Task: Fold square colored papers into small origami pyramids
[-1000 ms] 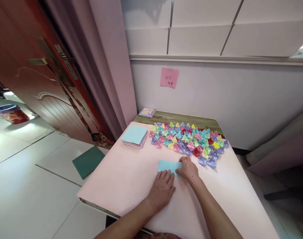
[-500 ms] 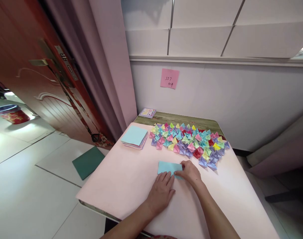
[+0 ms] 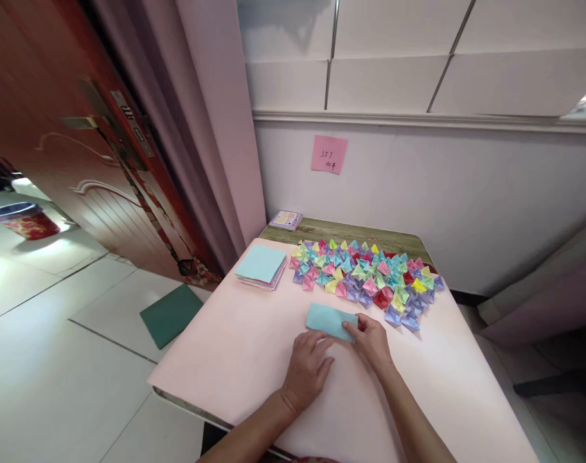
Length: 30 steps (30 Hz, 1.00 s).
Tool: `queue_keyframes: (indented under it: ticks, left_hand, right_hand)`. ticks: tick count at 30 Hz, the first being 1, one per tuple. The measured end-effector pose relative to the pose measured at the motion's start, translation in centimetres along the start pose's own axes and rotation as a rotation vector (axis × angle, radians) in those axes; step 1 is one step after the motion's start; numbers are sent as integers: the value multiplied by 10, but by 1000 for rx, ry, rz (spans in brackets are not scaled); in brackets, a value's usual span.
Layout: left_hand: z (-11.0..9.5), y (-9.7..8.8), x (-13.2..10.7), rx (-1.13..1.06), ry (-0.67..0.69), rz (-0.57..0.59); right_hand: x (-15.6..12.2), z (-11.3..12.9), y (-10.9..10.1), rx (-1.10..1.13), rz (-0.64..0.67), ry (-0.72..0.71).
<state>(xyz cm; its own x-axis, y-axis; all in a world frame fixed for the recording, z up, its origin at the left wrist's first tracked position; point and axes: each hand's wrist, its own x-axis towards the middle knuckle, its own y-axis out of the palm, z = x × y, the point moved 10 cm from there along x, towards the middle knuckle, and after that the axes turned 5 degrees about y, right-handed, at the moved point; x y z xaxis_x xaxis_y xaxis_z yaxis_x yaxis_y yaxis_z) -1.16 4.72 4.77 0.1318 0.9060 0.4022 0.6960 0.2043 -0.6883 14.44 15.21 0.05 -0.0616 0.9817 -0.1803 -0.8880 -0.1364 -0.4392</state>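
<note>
One oblong of light blue paper (image 3: 328, 321) lies near the middle of the table, in front of the body and on the near side of a crowd of folded pieces (image 3: 365, 278). The right hand (image 3: 374, 341) has its right end pinched, thumb on the upper face and fingers at the edge and underneath. The left hand (image 3: 303, 370) is loosely curled, thumb parted from the fingers, its fingertips at the paper's near edge; whether they touch it, I cannot tell. The paper is smooth, matt and straight-edged. The folded pieces are small, sharp-pointed and creased, in purple, pink, red, yellow, green and blue, packed side by side. To their left sits a neat stack (image 3: 261, 263) of square sheets, pale blue on top. All these rest on a smooth pale pink cover (image 3: 245, 341); beyond it shows a strip of greenish, wood-grained tabletop (image 3: 360, 227), with a small printed pile (image 3: 286, 220) at its left corner. A pink square note (image 3: 329, 154), handwritten, is on the plain wall (image 3: 418, 173) behind.
</note>
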Motion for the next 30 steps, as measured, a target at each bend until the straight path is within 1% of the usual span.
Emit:
queue_keyframes:
  ticks: [1, 2, 3, 4, 5, 6, 8, 11, 14, 16, 17, 20, 22, 24, 27, 30]
  left_hand:
    - [11, -8, 3, -116, -126, -75]
    - [24, -13, 5, -254, -272, -135]
    - [35, -12, 6, -416, -418, -170]
    - [41, -6, 8, -593, -540, -174]
    - [43, 2, 11, -767, -636, -164]
    - [40, 9, 15, -922, -700, -148]
    - [34, 16, 24, -1103, -766, -142]
    - [25, 15, 32, -1162, -797, -183]
    - [16, 7, 38, -1159, -771, -248]
    - [9, 2, 41, -1154, -742, -279]
    - [5, 2, 42, -1157, -735, -285]
    - [-4, 4, 42, -1198, -745, -269]
    - [-9, 6, 41, -1235, -747, -248]
    - [-15, 7, 39, -1276, -734, -228]
    - [-23, 5, 39, -1323, -715, -204]
    - [-24, -2, 39, -1317, -721, -223]
  right_hand:
    - [-2, 4, -4, 67, -32, -20]
    - [-4, 8, -7, 139, -54, -28]
    - [-6, 10, -9, 210, -62, -24]
    - [-8, 14, -10, 281, -57, -15]
    - [-10, 17, -9, 349, -44, -7]
    - [-13, 22, -9, 409, -22, -3]
    - [-20, 34, -9, 494, 15, -4]
    - [-31, 53, -12, 569, 43, -29]
    - [-38, 64, -20, 573, -8, -37]
    - [-42, 66, -26, 472, -95, -34]
    - [-45, 67, -31, 391, -162, -42]
    - [-57, 74, -49, 139, -404, -110]
    - [-64, 76, -55, 83, -494, -148]
    - [-67, 75, -58, 126, -506, -167]
    - [-69, 73, -60, 210, -487, -175]
    - [-71, 74, -63, 226, -492, -177]
